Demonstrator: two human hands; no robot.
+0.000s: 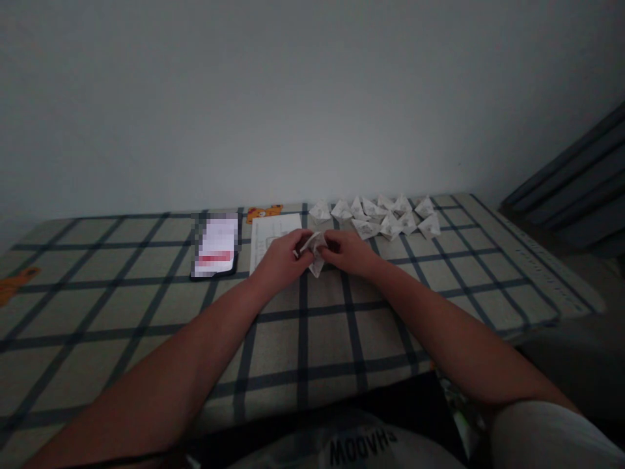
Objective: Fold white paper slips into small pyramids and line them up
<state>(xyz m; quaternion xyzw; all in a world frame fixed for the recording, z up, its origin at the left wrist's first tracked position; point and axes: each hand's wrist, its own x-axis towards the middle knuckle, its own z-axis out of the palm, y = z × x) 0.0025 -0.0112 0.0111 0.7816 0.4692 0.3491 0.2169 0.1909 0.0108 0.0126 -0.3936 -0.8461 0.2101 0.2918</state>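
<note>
Between my two hands is a small folded piece of white printed paper [316, 253], pointed at its lower end and held just above the table. My left hand [288, 255] grips its left side with fingers curled in. On the other side my right hand [349, 251] pinches the paper near its right edge. Some of the paper is hidden behind the fingers. Beyond my right hand, several folded paper boats [390, 225] of the same printed paper stand in loose rows. Flat printed sheets [276, 228] lie just behind my left hand, partly covered by it.
A phone [215, 246] with a lit, blurred screen lies left of the sheets. The table has a checked cloth [146, 326] with orange bear prints. A pale wall [293, 98] rises right behind the table, and a dark curtain [576, 163] hangs at the right.
</note>
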